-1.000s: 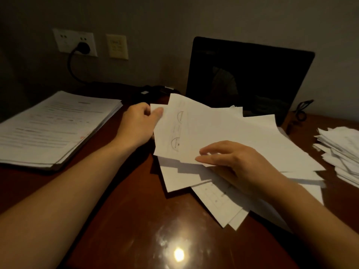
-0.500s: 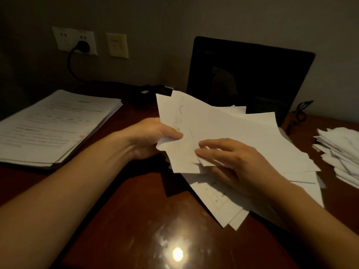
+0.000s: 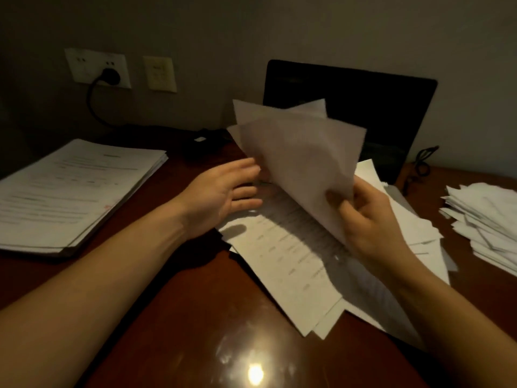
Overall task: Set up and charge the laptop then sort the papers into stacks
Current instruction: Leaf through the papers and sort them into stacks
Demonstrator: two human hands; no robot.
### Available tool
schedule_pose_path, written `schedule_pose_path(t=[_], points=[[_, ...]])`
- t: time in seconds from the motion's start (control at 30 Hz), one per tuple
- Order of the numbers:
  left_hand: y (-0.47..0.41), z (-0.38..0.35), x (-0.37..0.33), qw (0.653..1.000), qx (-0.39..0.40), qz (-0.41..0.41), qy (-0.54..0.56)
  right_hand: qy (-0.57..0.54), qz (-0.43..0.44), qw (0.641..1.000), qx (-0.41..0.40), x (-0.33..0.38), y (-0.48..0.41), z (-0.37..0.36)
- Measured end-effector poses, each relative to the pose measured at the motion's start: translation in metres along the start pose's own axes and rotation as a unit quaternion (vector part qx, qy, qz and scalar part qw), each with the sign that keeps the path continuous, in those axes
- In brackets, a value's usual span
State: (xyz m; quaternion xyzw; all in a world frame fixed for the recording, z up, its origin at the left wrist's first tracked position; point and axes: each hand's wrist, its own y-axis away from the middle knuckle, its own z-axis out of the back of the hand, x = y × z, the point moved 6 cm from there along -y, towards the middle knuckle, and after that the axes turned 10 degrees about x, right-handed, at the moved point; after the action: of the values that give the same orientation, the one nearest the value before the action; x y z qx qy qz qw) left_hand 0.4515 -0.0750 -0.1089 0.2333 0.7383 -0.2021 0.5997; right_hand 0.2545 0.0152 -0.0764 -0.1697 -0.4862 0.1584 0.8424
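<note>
My right hand [image 3: 366, 219] pinches a few white sheets [image 3: 296, 152] by their lower corner and holds them tilted up off the desk, in front of the open black laptop [image 3: 377, 107]. My left hand [image 3: 223, 194] is open, palm up, its fingertips at the lifted sheets' left edge. Under both hands lies a loose pile of printed papers [image 3: 293, 256] spread across the desk. A neat stack of printed pages [image 3: 70, 191] sits at the left. A rough stack of smaller white papers [image 3: 486, 219] sits at the right edge.
A black plug [image 3: 110, 75] sits in the wall socket, and its cable [image 3: 93, 107] runs down to a dark adapter [image 3: 201, 140] behind the papers. A beige wall switch [image 3: 159, 74] is beside it. Glasses [image 3: 423, 161] lie right of the laptop. The brown desk [image 3: 195, 317] reflects a lamp.
My right hand has lifted a few sheets up from the pile and tilted them on edge. My left hand let go of them and opened beside them.
</note>
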Motion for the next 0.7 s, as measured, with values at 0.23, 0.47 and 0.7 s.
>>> schedule_pose_path(t=[0.23, 0.47, 0.7], points=[[-0.002, 0.004, -0.006, 0.993, 0.009, -0.117, 0.007, -0.433, -0.122, 0.892, 0.031, -0.009, -0.004, 0.001], [-0.004, 0.013, -0.002, 0.99, -0.083, -0.099, -0.058, -0.401, -0.117, 0.908, -0.027, -0.019, -0.006, 0.023], [-0.02, 0.016, -0.022, 0.975, -0.163, -0.138, -0.059, -0.118, -0.107, 0.987, -0.013, -0.026, -0.007, 0.056]])
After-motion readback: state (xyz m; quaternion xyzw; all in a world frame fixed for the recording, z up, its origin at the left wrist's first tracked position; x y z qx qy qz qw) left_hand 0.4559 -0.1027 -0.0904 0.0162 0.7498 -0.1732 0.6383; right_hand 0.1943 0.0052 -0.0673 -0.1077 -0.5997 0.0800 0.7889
